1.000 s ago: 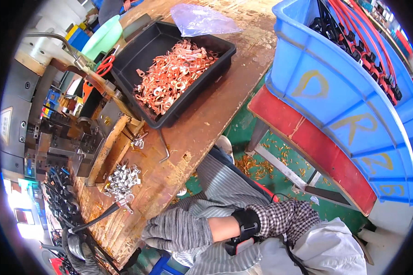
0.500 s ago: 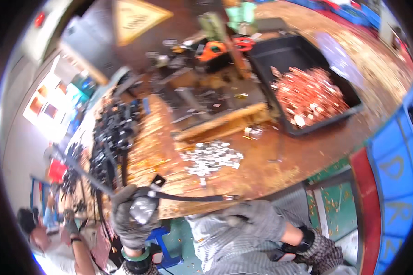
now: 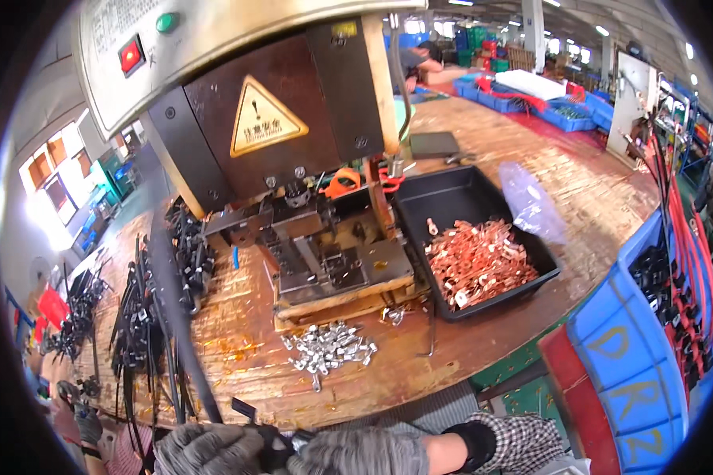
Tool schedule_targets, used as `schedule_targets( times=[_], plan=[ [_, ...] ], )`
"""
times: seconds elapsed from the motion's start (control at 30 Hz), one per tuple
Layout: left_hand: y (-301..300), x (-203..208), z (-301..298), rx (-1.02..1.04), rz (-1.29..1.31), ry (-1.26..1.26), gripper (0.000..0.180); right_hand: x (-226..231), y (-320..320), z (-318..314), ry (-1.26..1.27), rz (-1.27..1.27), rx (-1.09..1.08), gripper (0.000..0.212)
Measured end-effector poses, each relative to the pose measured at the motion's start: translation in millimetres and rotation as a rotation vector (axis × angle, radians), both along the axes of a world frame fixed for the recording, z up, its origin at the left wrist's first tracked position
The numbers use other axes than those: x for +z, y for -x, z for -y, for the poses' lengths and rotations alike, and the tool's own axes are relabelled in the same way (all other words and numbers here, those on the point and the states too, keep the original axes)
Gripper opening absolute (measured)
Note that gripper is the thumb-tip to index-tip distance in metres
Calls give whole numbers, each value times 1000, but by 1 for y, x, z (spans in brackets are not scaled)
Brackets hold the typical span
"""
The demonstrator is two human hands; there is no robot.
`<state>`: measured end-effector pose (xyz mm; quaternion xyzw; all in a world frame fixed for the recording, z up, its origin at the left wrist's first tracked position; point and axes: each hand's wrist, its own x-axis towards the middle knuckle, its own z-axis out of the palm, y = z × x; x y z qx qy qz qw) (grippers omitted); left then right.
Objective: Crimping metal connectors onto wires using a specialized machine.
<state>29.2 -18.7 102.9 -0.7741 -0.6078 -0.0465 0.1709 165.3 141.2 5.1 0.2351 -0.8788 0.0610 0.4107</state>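
The wooden desk (image 3: pixel 238 317) has a worn top, its brown surface rubbed down to paler wood in patches. Past its near right edge show a green floor (image 3: pixel 540 404) and a red-topped stool (image 3: pixel 580 388). Beyond the left edge, a pale grey wall (image 3: pixel 20 245) holds windows (image 3: pixel 57 170) where daylight burns parts out to white. Beyond the far edge the room runs deep: a pale pillar (image 3: pixel 533 32), stacked green and red crates (image 3: pixel 479 41), smaller bright panes (image 3: pixel 566 54) and strip lights (image 3: pixel 602 30) glowing along the ceiling. Off the far right corner stand a white panel (image 3: pixel 631 103) and shelving (image 3: pixel 680 131).
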Motion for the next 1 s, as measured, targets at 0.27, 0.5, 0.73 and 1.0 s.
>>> schedule_targets(
  times=[0.27, 0.5, 0.73, 1.0],
  plan=[
    [2, -9, -18, -227, -121, 242, 36, 25, 18, -37, -192, 46, -308, 38],
    [47, -25, -30, 75, -477, 336, 13, -45, -8, -52, 234, 590, -467, 39],
    [158, -78, 2, 382, -556, 268, 23, -98, -11, -48, 323, 722, -580, 32],
    [26, -121, -98, -65, 290, 220, 42, -95, 3, -36, 362, 558, -611, 22]
  ],
)
